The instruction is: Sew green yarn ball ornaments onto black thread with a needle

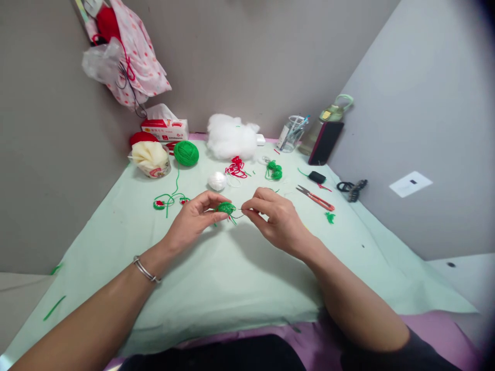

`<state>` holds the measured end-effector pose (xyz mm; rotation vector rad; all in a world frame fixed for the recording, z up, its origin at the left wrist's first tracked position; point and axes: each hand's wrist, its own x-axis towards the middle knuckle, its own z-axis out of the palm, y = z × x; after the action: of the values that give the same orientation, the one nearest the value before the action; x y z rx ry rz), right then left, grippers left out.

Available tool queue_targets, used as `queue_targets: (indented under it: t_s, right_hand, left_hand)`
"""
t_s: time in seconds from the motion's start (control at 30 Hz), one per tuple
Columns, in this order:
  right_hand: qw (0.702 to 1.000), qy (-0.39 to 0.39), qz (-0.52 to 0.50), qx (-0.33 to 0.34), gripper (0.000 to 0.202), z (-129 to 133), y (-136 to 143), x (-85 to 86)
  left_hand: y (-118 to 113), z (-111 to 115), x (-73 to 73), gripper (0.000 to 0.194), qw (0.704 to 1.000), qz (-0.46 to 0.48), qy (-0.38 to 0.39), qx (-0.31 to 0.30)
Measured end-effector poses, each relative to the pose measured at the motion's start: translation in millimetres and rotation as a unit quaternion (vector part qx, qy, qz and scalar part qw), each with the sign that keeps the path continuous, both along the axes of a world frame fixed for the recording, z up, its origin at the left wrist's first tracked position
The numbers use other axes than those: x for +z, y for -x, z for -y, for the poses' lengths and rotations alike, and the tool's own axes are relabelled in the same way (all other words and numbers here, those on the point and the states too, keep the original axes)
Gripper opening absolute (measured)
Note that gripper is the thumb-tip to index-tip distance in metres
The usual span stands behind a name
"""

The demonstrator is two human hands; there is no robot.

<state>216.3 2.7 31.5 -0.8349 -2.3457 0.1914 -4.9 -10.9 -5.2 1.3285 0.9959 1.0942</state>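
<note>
Between the thumb and fingers of my left hand [199, 212] is a small green crocheted piece [226, 207], with short yarn ends hanging below it. My right hand [273, 214] is closed in a pinch on a thin needle [239, 209], which points at the green piece. A dark thread [238, 216] curves under the needle between both hands. Beyond my left hand sits a white yarn ball [217, 181]. Small red-and-green crocheted pieces [159, 204] lie to its left, tied up with loose green yarn.
A green yarn ball [186, 153], white stuffing [232, 136] and a tissue box [165, 129] line the back. Red yarn [236, 167] lies tangled in the middle. To the right are orange-handled snips [316, 198], a leaning phone [326, 143], a bottle [315, 131] and a pen cup [293, 134].
</note>
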Motion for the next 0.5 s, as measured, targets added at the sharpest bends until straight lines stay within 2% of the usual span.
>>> queue_targets:
  t_s: [0.2,0.5]
  right_hand:
    - [0.996,0.077,-0.053,0.013,0.012,-1.0,-1.8,4.3]
    - [0.998,0.054,-0.031,0.014,0.014,0.8,-1.3,5.1]
  left_hand:
    - [0.3,-0.6,2.2,0.026,1.0,-0.008,-0.007,0.001]
    - [0.4,0.8,4.3,0.026,1.0,-0.007,-0.005,0.006]
